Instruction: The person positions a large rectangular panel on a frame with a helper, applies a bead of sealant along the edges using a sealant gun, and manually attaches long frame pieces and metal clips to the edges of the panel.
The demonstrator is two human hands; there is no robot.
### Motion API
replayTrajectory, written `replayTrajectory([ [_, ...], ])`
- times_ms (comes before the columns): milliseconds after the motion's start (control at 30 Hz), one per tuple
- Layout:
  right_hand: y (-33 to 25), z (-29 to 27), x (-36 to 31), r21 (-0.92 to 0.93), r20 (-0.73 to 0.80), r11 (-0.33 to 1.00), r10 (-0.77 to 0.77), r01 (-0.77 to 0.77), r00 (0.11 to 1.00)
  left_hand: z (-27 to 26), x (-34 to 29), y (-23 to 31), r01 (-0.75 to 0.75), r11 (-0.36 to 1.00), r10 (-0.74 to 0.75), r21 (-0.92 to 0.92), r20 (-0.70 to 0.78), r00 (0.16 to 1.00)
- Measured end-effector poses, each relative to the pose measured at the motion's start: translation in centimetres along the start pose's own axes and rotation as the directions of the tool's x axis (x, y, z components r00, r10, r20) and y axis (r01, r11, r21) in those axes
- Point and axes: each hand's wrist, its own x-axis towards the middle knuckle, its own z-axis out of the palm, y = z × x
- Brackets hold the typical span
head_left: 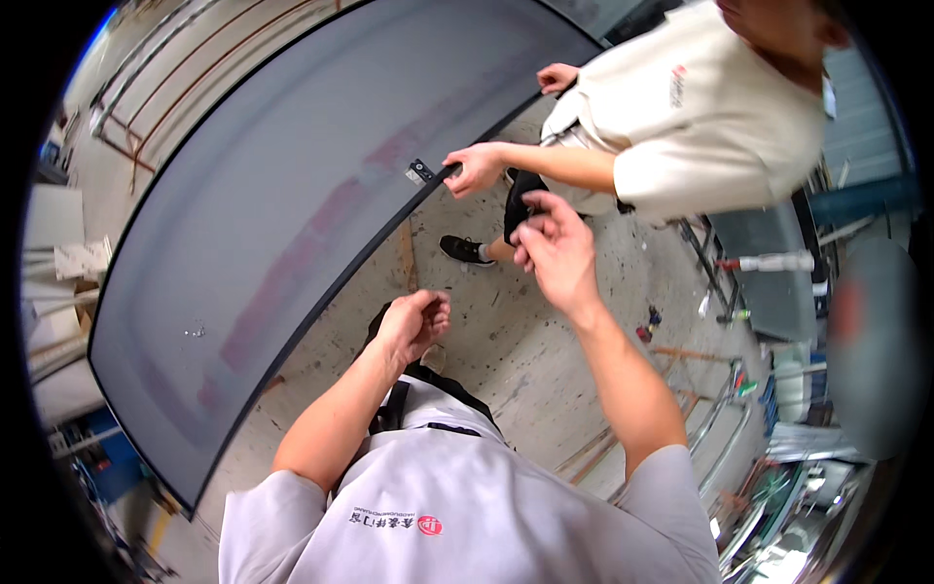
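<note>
Concrete floor, grey, speckled with dark spots (pixel 496 360): underlies the whole scene.

Large sheet panel, dark grey, smooth-faced, black-edged (pixel 282 175): spans the left and far side, its long edge slanting from near left to far right. Reddish streaks cross its face; whether stains or reflections cannot be told.

Co-worker in a cream short-sleeved shirt (pixel 715 146): far right, beside the panel. One hand (pixel 474 170) is closed on the panel's edge; the other (pixel 556 78) lies farther along that edge, its grip unclear.

Rack of silver and copper-coloured pipes (pixel 98 121): far left, beyond the panel.

Pile of shiny metal offcuts (pixel 817 443): near right, on the floor side.

Right hand (pixel 559 248): raised, fingers loosely bent with gaps between, nothing seen in it; apart from the panel.

Left hand (pixel 416 321): nearer, fingers curled inward; whether anything small is inside cannot be told. Apart from the panel's edge.

Small black-and-white tag (pixel 419 172): on the panel, just left of the co-worker's closed hand.

Step in hand, by judgement: handling the panel, the co-worker steadying it. Any further handling by the wearer calls for both hands reaching left to its edge.
</note>
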Motion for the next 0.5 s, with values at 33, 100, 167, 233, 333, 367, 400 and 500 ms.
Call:
replayTrajectory([
  [33,-0.2,0.2,3.1,-0.034,0.039,0.999,-0.006,0.007,0.999,0.2,2.5,0.3,0.018,0.994,-0.016,-0.104,0.012,1.0],
  [100,-0.3,1.2,9.2,-0.051,0.13,0.998,-0.038,0.045,0.991,0.6,6.9,1.3,0.008,0.967,-0.009,-0.255,-0.001,1.0],
  [167,-0.7,2.8,14.3,0.028,0.189,1.0,-0.005,0.0,0.982,2.1,10.4,2.5,-0.001,0.929,-0.009,-0.369,-0.023,1.0],
  [233,0.6,4.9,19.7,-0.054,0.235,0.998,0.025,-0.013,0.972,2.2,13.6,3.9,-0.03,0.853,0.003,-0.52,-0.053,0.999],
  [333,4.2,8.7,26.2,-0.203,0.279,0.978,0.017,0.042,0.96,1.7,17.6,5.2,-0.098,0.745,0.032,-0.66,-0.112,0.993],
  [367,5.5,9.1,28.6,-0.244,0.292,0.969,0.031,0.043,0.956,1.1,19.8,5.2,-0.103,0.69,0.039,-0.716,-0.106,0.994],
  [400,7.1,9.3,29.8,-0.28,0.298,0.96,0.068,0.019,0.952,1.2,20.8,5.0,-0.061,0.624,-0.03,-0.779,-0.102,0.994],
  [500,10.5,10.1,31.9,-0.276,0.341,0.96,0.135,-0.039,0.93,0.6,23.5,4.0,-0.157,0.531,0.008,-0.833,-0.18,0.984],
])
